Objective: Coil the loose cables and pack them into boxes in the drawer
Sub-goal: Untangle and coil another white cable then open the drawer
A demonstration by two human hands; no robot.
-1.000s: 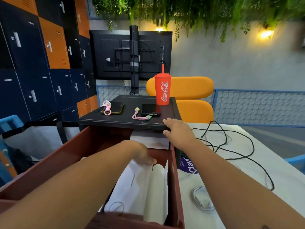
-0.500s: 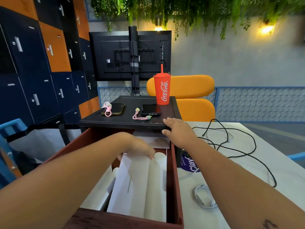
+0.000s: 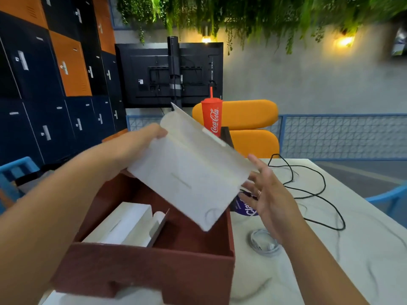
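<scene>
Change: The flat white cardboard box point(image 3: 189, 172), which lay in the reddish-brown wooden drawer point(image 3: 154, 267) half a second ago, is now lifted clear and hangs tilted above it.
Left hand: The left hand point(image 3: 141, 139) grips the box by its upper left edge, fingers curled round the fold.
Right hand: The right hand point(image 3: 266, 194) has left the cabinet top and waits with its fingers spread apart, just beside the box's lower right edge; whether it touches cannot be told.
Still in the drawer: A second white cardboard box point(image 3: 119, 225) lies against the left side.
Cables: The long black cable point(image 3: 319, 194) sprawls uncoiled over the pale surface point(image 3: 330, 271); a small white coiled cable point(image 3: 263, 242) sits near the drawer's right wall.
Backdrop: A red plastic Coca-Cola cup point(image 3: 212, 117) stands behind the raised box.
Meaning for the task: A container seems to be on its way out for filling. Nothing is packed yet, and the black cable is likely to need winding first.
</scene>
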